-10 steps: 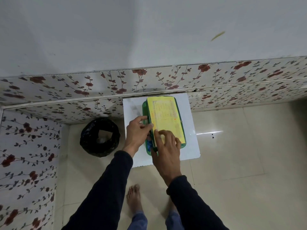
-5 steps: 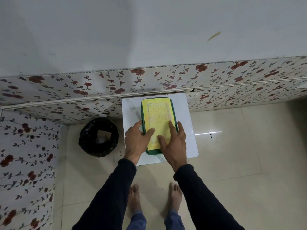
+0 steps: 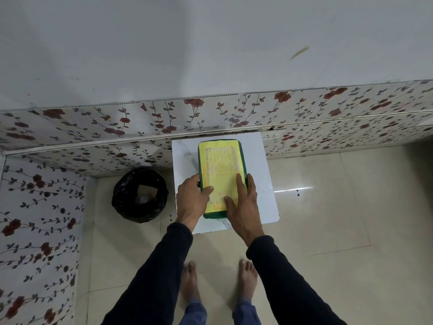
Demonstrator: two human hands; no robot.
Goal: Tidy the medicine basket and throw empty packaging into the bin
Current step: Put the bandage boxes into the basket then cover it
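A green medicine basket point(image 3: 243, 160) stands on a small white table point(image 3: 260, 174). A yellow printed sheet point(image 3: 221, 165) lies flat over its top and hides whatever is inside. My left hand point(image 3: 191, 200) grips the basket's near left edge, thumb on the sheet. My right hand point(image 3: 243, 205) lies on the near right part, fingers spread flat on the sheet and over the rim. A bin point(image 3: 140, 194) lined with a black bag stands on the floor left of the table, with a few scraps inside.
The table stands against a wall with flowered panels point(image 3: 210, 116). Another flowered panel point(image 3: 39, 219) closes the left side past the bin. Beige floor tiles point(image 3: 339, 219) stretch to the right. My bare feet point(image 3: 218, 280) are just before the table.
The basket went from tilted to square on the table, with the sheet pressed flat on top. My right hand moved from the near end to the right side. The left hand stayed at the left edge.
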